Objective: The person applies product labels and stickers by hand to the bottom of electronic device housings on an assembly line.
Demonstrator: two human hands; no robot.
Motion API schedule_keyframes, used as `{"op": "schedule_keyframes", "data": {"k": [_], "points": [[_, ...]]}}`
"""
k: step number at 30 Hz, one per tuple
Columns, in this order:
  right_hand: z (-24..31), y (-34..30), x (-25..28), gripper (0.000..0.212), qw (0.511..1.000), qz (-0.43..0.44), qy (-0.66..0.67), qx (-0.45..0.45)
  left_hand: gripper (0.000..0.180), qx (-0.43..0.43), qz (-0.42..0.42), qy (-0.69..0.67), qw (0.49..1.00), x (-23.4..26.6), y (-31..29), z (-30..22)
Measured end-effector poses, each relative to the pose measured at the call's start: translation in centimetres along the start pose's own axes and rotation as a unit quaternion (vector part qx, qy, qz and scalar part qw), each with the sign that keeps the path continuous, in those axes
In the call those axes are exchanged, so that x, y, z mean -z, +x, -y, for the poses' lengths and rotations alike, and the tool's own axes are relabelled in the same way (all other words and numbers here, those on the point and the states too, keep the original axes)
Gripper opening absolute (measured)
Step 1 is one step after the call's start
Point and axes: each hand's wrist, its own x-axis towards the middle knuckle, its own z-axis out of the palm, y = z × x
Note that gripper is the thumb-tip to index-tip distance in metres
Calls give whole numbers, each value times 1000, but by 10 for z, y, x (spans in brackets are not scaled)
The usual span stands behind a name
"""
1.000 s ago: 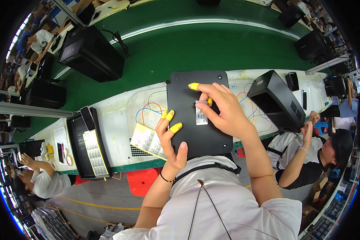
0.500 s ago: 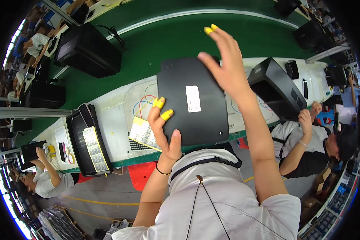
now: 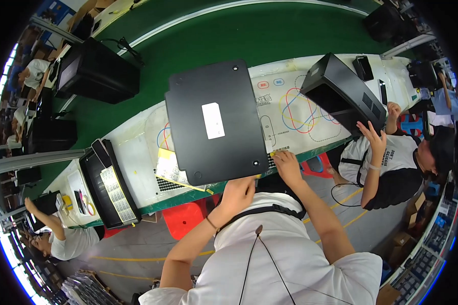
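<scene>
A large flat black casing [image 3: 229,147] with a white label [image 3: 212,121], notched left corners and holes near its right corners lies over the worktable in front of me. My left hand [image 3: 239,194] is curled at its near edge, a yellow-tipped finger against that edge; the other fingertips are partly hidden. By the near right corner, my right hand [image 3: 288,166] has its yellow-tipped fingers bent together over a sheet of black dots [image 3: 270,161]. Whatever either hand pinches is too small or hidden to make out. White label sheets [image 3: 169,166] stick out from under the casing's left side.
On the right stands a tilted black computer case [image 3: 343,94], beside a co-worker's raised hands [image 3: 374,140]. A black tray [image 3: 107,185] with label strips sits to the left. Coloured loops mark the white tabletop [image 3: 282,134]. A red stool [image 3: 185,219] is below the table edge.
Both hands have left the casing's sides and come down to its near edge. The casing now lies further left, turned slightly. The co-worker's hands on the right have lowered and moved apart.
</scene>
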Motion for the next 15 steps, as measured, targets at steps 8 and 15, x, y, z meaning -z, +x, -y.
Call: {"op": "schedule_keyframes", "data": {"k": [8, 15], "points": [[-12, 4, -22, 28, 1000, -11, -11, -16, 48, 69, 165, 122, 976, -104, 3, 87], [-26, 14, -19, 20, 1000, 19, -6, -3, 54, 21, 117, 160, 980, -129, 28, 80]]}}
